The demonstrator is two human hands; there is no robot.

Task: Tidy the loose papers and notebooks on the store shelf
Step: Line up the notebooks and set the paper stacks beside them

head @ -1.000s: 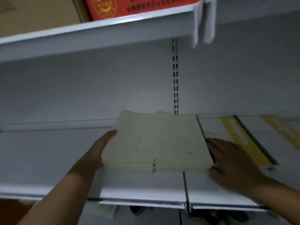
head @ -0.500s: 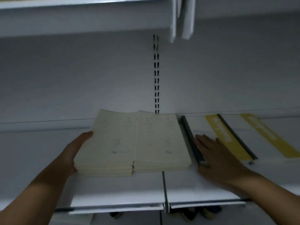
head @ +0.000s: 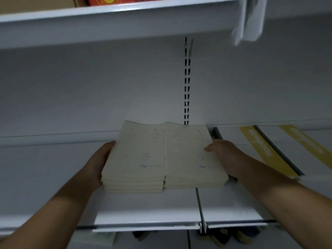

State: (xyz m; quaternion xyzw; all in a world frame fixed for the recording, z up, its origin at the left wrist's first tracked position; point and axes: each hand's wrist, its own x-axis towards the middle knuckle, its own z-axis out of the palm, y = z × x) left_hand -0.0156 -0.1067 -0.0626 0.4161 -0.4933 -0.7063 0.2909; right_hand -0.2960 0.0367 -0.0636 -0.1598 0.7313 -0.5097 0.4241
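Note:
Two side-by-side piles of cream notebooks (head: pixel 161 155) lie on the white shelf (head: pixel 143 205), near its back wall. My left hand (head: pixel 98 164) presses against the left edge of the left pile, fingers curled along its side. On the other side, my right hand (head: pixel 226 159) grips the right edge of the right pile, with the thumb resting on the top cover. Both piles are squeezed between my hands.
White folders with yellow bands and dark spines (head: pixel 265 150) lie flat to the right of the piles. A slotted upright (head: pixel 186 81) runs up the back wall. The upper shelf (head: pixel 116 17) carries a red box (head: pixel 107 0). Dark items show below the shelf edge.
My right hand has moved left off the shelf surface and onto the right edge of the notebook pile. The left hand stays on the left edge. The view tilted up slightly.

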